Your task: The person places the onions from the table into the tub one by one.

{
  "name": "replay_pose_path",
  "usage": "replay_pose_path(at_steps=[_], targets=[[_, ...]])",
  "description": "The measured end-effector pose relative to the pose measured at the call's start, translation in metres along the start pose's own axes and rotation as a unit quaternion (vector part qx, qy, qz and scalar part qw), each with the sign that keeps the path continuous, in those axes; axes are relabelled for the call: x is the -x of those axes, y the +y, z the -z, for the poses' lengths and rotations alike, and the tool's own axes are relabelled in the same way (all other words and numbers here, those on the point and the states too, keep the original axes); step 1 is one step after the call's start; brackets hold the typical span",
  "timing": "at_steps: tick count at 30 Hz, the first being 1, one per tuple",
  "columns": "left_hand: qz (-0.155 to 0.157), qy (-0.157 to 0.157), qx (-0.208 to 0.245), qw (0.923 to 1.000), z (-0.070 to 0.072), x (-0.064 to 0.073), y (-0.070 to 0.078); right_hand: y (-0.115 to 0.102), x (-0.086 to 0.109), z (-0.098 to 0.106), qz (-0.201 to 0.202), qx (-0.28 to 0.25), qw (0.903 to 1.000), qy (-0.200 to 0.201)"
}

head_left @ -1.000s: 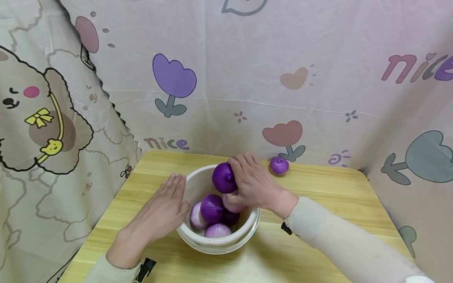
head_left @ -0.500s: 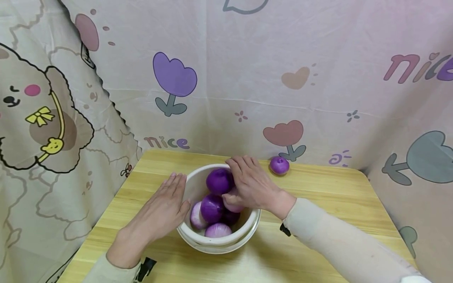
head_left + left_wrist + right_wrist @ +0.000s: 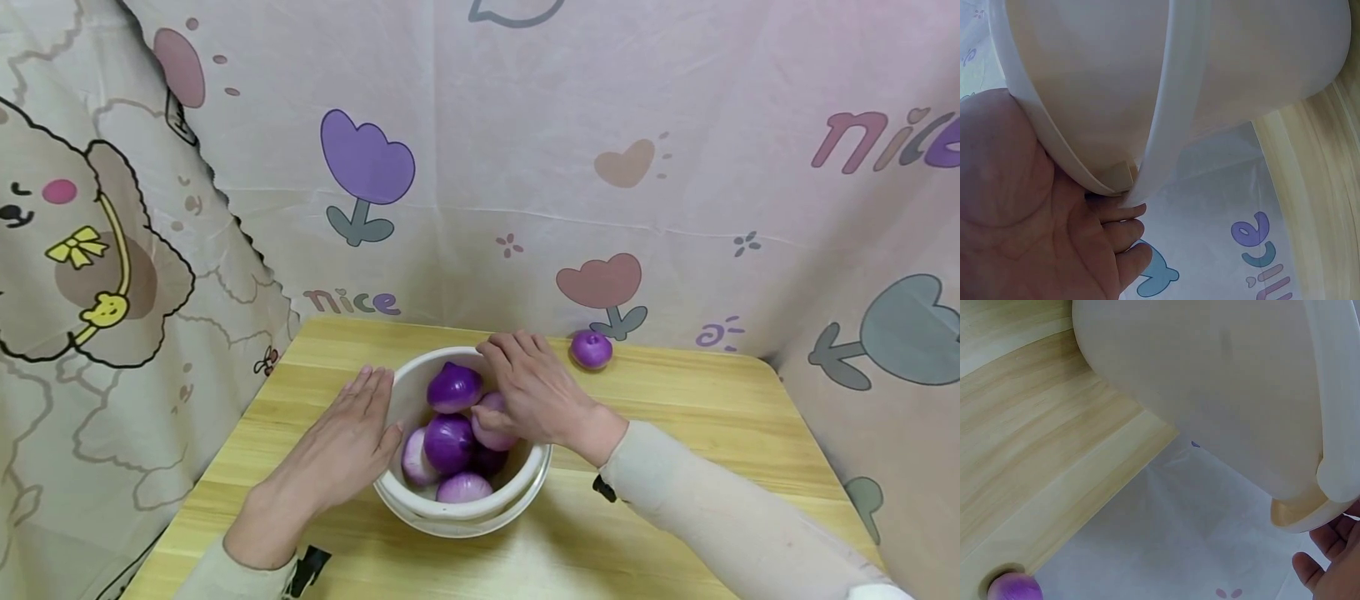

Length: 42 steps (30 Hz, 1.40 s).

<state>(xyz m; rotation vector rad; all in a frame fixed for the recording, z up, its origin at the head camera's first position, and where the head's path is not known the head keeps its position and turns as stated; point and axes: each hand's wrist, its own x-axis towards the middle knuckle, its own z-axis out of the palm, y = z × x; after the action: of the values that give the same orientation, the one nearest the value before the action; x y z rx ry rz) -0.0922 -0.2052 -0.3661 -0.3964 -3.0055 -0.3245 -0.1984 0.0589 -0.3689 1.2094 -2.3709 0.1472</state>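
Observation:
A white bucket (image 3: 420, 506) stands on the table with its handle (image 3: 465, 531) lowered round the front. Inside lie several purple onions, among them a dark one (image 3: 454, 387) at the back and another dark one (image 3: 448, 445) in the middle. My left hand (image 3: 337, 450) rests flat against the left rim, fingers straight. Over the right rim is my right hand (image 3: 542, 392), its fingers loosely bent and its thumb beside a pale onion (image 3: 493, 425). In the right wrist view, loose fingers (image 3: 1329, 540) show at the bucket's rim; most of that hand is out of frame.
One more onion (image 3: 592, 350) lies on the wooden table (image 3: 675, 467) at the back, right of the bucket. A printed cloth (image 3: 480, 167) hangs behind the table, and a patterned curtain (image 3: 172, 467) hangs at the left.
The dark onion has left my right hand and dropped down and left into the back of the bucket, tipping over. The right hand stays at the rim; the left has hardly moved.

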Motion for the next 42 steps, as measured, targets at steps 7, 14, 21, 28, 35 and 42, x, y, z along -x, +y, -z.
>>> replay_pose_path(at_steps=[7, 14, 21, 28, 35, 42], targets=[[0.004, -0.006, 0.000, 1.0000, 0.000, 0.000, -0.001, -0.001, 0.001, 0.002, -0.007, 0.006, 0.9999, 0.009], [0.007, -0.015, 0.000, 0.9999, 0.001, -0.001, -0.001, 0.005, 0.005, 0.007, -0.016, 0.048, 0.9982, 0.034], [-0.005, 0.002, -0.010, 0.9999, 0.000, -0.002, 0.000, 0.036, 0.011, 0.010, -0.062, 0.066, 0.9933, 0.071], [0.003, -0.008, -0.002, 1.0000, 0.000, 0.000, -0.002, 0.081, 0.028, 0.002, -0.081, 0.100, 0.9876, 0.089], [0.010, -0.013, 0.003, 0.9999, 0.000, 0.000, -0.002, 0.122, 0.053, -0.014, -0.099, 0.131, 0.9835, 0.077], [0.008, -0.009, 0.003, 0.9999, 0.000, 0.001, -0.002, 0.149, 0.078, -0.031, -0.128, 0.150, 0.9803, 0.012]])
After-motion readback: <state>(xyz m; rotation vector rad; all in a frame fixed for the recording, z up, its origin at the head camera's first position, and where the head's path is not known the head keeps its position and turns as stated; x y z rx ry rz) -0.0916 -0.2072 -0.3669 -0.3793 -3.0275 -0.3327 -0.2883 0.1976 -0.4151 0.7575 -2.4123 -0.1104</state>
